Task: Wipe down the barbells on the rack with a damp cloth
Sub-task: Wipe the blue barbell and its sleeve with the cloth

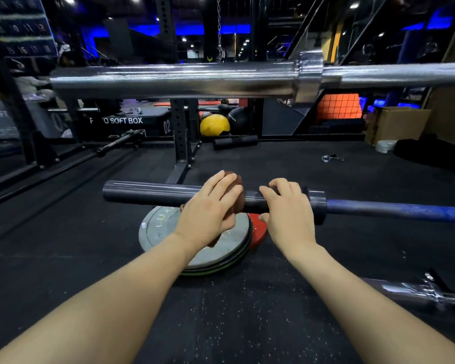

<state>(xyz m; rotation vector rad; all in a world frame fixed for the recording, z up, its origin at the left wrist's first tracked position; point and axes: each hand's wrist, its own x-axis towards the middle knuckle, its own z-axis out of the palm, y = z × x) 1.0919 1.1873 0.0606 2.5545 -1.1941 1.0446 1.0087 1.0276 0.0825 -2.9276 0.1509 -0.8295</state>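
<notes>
A dark barbell (pixel 153 193) with a blue shaft lies level across the middle of the view. My left hand (pixel 210 208) wraps a brown cloth (pixel 238 181) around its sleeve, fingers curled over the top. My right hand (pixel 286 206) grips the same sleeve just right of the cloth, beside the collar. A second, chrome barbell (pixel 168 78) runs across the upper part of the view, nearer the camera and untouched.
Stacked weight plates (pixel 155 227), grey on top with a red one beside, lie on the black rubber floor under the sleeve. A rack upright (pixel 180 137) stands behind. Another chrome bar (pixel 415 290) lies low right. A spring collar (pixel 331 158), foam roller and yellow ball sit farther back.
</notes>
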